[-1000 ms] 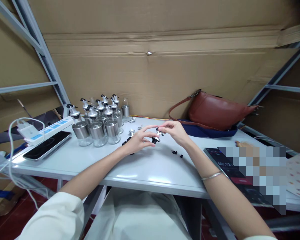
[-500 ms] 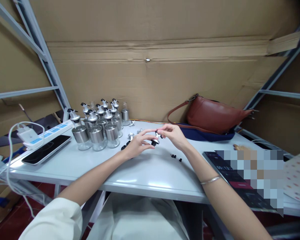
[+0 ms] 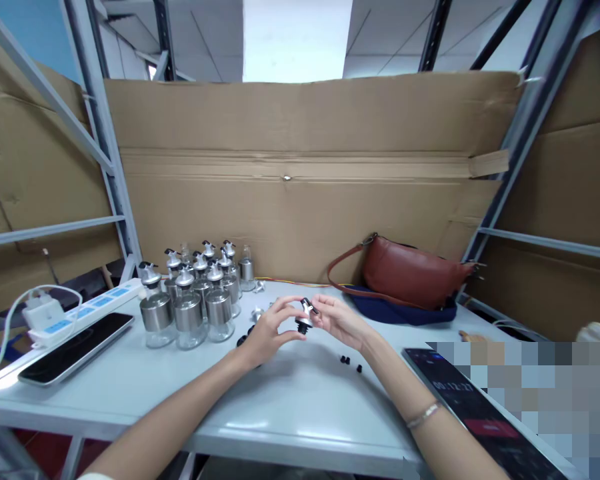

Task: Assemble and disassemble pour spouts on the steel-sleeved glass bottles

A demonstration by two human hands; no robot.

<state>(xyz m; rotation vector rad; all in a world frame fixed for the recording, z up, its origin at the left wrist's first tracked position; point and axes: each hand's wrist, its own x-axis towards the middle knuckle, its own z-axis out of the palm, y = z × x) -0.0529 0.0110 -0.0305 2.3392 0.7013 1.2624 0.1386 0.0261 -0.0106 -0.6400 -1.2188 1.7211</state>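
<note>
- Pourer spout [image 3: 305, 319] sits between my hands above the table [image 3: 290, 413], black stopper end down
- My left hand [image 3: 273, 332] is pinched on it, thumb low, fingers high; my right hand [image 3: 341, 321] grips its side
- Best, I judge, to steady the base and work the black flap gently
- Glass bottles [image 3: 188, 312] stand leftward, most spout-topped; contents I can't tell
</note>
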